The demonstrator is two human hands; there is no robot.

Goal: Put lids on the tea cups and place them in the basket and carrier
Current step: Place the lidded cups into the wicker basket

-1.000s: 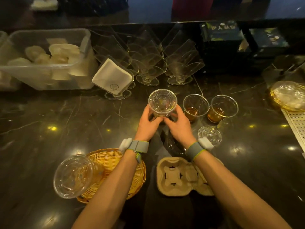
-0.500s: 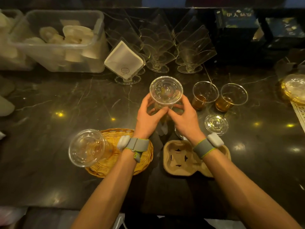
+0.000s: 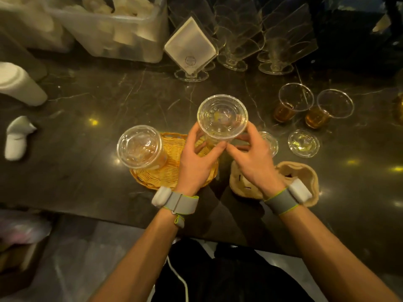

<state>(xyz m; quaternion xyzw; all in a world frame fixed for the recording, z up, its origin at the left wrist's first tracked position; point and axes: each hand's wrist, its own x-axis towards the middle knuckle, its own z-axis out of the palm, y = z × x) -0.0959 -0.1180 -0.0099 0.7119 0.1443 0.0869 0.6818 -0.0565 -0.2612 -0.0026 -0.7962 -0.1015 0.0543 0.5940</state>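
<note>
you hold a clear plastic tea cup (image 3: pixel 222 118) in the air above the near part of the dark marble desk (image 3: pixel 87 175), between the basket and the carrier. a clear ribbed lid sits on its rim, and a little amber tea shows through it. your left hand (image 3: pixel 196 162) grips the cup's left side and your right hand (image 3: pixel 253 160) grips its right side, thumbs almost touching below the rim.

just left, a second lidded cup (image 3: pixel 140 147) stands in the woven yellow basket (image 3: pixel 172 175). the brown pulp carrier (image 3: pixel 301 177) lies under your right wrist. two loose clear lids (image 3: pixel 303 143) lie on the desk beside your right hand, one partly hidden behind it. farther right, two open cups of tea (image 3: pixel 294 101) stand touching each other.

at the back, a white napkin in a clear holder (image 3: pixel 190 49) bears a small round stamp, too small to read. a clear plastic bin (image 3: pixel 113 25) sits at the back left.
</note>
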